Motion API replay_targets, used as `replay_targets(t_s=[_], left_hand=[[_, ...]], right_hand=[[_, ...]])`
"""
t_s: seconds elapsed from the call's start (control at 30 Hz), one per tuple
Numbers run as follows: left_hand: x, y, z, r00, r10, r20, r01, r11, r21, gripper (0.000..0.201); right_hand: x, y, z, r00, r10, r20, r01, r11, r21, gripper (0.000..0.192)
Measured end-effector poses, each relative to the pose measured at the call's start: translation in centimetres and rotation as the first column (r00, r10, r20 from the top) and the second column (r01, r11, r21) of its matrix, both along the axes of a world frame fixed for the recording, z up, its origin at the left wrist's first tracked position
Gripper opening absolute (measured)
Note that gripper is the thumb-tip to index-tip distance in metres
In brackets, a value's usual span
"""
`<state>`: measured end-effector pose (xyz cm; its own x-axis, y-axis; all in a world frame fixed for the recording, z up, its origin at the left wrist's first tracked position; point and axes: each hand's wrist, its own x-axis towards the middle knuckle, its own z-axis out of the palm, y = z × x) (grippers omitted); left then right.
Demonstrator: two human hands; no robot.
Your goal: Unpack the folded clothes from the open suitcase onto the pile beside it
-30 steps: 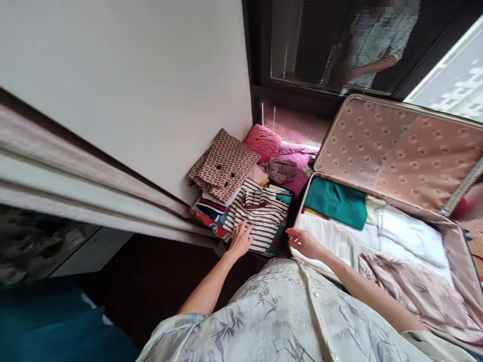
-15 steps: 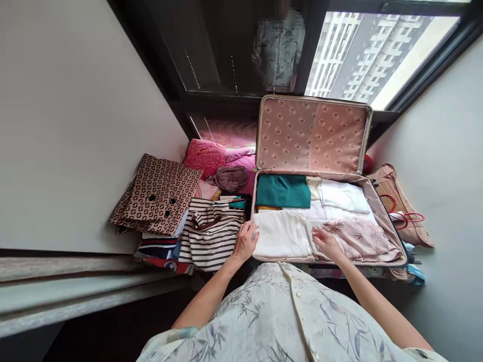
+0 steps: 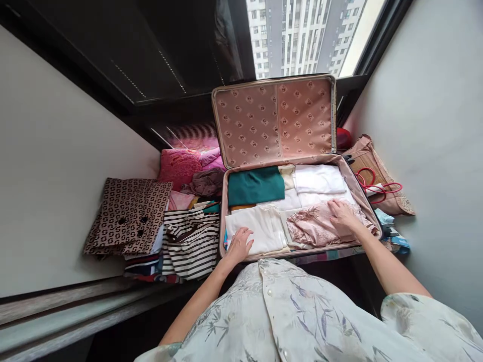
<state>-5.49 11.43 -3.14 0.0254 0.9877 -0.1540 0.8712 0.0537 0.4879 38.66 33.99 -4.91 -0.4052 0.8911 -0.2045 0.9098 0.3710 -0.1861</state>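
An open suitcase (image 3: 245, 167) with pink lining lies in front of me, filled with folded clothes. My left hand (image 3: 239, 245) rests with fingers spread on the left corner of a folded white garment (image 3: 260, 229). My right hand (image 3: 343, 213) lies, fingers stretched, on a pale pink garment with a leaf print (image 3: 311, 226) at the front right. Behind these are a folded dark green garment (image 3: 256, 185) and a folded white garment (image 3: 320, 178).
Left of the suitcase lie a striped garment (image 3: 192, 246), a brown patterned garment (image 3: 130, 211) with dark buttons, and a pink pillow (image 3: 180, 168). On the right are a brown bag (image 3: 372, 151) and red cords (image 3: 388, 188). A window (image 3: 302, 40) stands behind the raised lid.
My right hand has moved right, from the pink garment's left edge onto its right part. My left hand has shifted from the suitcase's left edge onto the white garment. The view has turned right.
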Motion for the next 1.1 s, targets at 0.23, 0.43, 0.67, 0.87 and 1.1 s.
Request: replay_targets(t_s=[0.23,0.43,0.67,0.87,1.1], left_hand=[[11.5,9.1,1.2,0.961,-0.275,0.041,0.274,0.962,0.018,0.051],[18.8,16.2,0.1,0.96,-0.254,-0.119,0.233,0.958,-0.165,0.08],[20.0,16.1,-0.9,0.909,-0.367,-0.197,0.321,0.919,-0.23,0.026],[21.1,13.9,-1.2,0.732,-0.67,-0.125,0.649,0.741,-0.171,0.024],[20.2,13.6,-1.7,0.906,-0.418,0.061,0.421,0.885,-0.199,0.023]], right_hand=[[1.7,3.1,2.2,0.958,0.202,0.204,-0.175,0.974,-0.146,0.06],[3.0,2.2,2.5,0.914,0.391,0.111,-0.371,0.914,-0.165,0.023],[4.3,0.8,1.2,0.959,0.283,0.036,-0.267,0.934,-0.236,0.052],[4.0,0.8,1.7,0.959,0.28,0.051,-0.282,0.959,0.034,0.092],[4.3,3.5,2.6,0.904,0.427,-0.021,-0.42,0.878,-0.229,0.026]])
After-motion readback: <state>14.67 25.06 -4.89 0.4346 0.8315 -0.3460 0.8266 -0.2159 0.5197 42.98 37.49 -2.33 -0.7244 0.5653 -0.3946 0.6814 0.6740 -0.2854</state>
